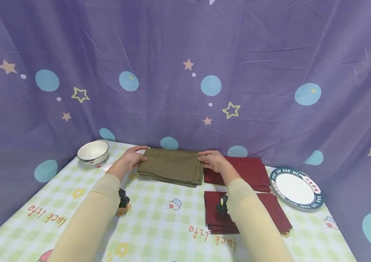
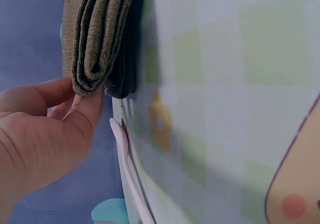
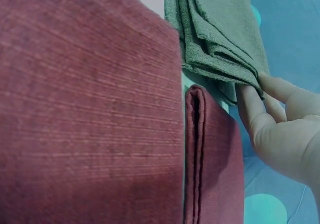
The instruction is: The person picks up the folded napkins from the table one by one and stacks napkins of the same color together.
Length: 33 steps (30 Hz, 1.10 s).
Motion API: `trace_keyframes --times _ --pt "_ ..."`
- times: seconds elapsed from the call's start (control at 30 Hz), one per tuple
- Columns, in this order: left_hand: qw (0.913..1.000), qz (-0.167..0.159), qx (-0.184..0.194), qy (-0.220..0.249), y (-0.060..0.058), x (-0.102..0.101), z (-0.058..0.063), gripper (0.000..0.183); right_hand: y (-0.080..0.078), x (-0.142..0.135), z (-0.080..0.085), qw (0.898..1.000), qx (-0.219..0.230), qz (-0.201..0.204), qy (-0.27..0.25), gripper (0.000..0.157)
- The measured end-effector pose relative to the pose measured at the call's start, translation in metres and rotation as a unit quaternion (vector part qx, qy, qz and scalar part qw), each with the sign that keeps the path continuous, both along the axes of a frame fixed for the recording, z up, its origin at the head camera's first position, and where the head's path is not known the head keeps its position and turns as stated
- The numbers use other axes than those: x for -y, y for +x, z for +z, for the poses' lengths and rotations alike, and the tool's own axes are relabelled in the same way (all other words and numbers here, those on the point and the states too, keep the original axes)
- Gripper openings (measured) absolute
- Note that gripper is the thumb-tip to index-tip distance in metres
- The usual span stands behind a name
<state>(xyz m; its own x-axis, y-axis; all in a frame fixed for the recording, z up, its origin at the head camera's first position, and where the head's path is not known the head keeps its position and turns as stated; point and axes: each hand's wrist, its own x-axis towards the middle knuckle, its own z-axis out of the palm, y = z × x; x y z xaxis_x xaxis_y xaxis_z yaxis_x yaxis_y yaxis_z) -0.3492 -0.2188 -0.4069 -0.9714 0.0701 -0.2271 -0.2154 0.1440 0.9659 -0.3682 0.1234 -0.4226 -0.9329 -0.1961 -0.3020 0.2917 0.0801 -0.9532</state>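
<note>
Sleeves: pale yellow, the left sleeve (image 1: 87,218) rising from the lower left of the frame, the right sleeve (image 1: 254,214) from the lower right; a small black device sits at each wrist.
Tablecloth (image 1: 152,233): green-and-white check across the lower frame, printed with cupcakes, flowers and "luck life".
Near red cloth (image 1: 212,209): folded in layers, lower right of centre, partly hidden by the right sleeve.
Plate (image 1: 295,189): white, with a dark teal lettered rim, at the right of the frame, just beside the far red cloth.
Olive cloth (image 1: 170,165): folded, at the centre of the frame, held at both ends; whether the layers under it are its own, I cannot tell.
Left hand (image 1: 132,158): pinches the olive cloth's left end between thumb and fingers.
Right hand (image 1: 213,160): pinches the right end the same way, in front of the far red cloth's left part.
Far red cloth (image 1: 247,171): folded, right of centre, above the near one in the frame.
White utensil (image 2: 129,169): slim, spoon-like, lower centre of the left wrist view.
Bowl (image 1: 94,150): white, upright, left of the frame.
Curtain (image 1: 172,47): purple with stars and blue ovals, filling the upper frame.
</note>
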Motion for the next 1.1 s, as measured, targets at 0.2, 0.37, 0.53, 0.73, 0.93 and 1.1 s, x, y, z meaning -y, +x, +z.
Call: trace_keyframes --times 0.2,0.37,0.53,0.73,0.93,1.1 --pt "0.9996 0.000 -0.001 -0.028 -0.003 0.003 0.004 0.066 -0.006 0.002 0.004 1.000 -0.016 -0.004 0.003 0.039" --pt "0.9995 0.003 0.005 -0.030 -0.008 0.002 0.003 0.065 -0.008 0.002 0.005 1.000 -0.012 -0.025 0.000 0.038" --pt "0.9996 0.009 0.006 -0.025 -0.011 -0.001 0.002 0.065 -0.008 0.000 0.003 0.999 -0.009 -0.044 -0.011 0.038" --pt "0.9998 0.020 0.004 -0.007 -0.017 -0.003 0.000 0.066 -0.011 0.001 0.003 0.996 -0.024 -0.088 -0.019 0.035" --pt "0.9996 0.028 -0.001 0.003 -0.020 -0.007 0.000 0.066 -0.013 0.001 0.000 0.993 -0.036 -0.107 -0.022 0.033" --pt "0.9995 0.027 0.002 -0.014 -0.021 -0.006 -0.002 0.065 -0.011 0.003 -0.003 0.992 -0.052 -0.111 -0.015 0.032"
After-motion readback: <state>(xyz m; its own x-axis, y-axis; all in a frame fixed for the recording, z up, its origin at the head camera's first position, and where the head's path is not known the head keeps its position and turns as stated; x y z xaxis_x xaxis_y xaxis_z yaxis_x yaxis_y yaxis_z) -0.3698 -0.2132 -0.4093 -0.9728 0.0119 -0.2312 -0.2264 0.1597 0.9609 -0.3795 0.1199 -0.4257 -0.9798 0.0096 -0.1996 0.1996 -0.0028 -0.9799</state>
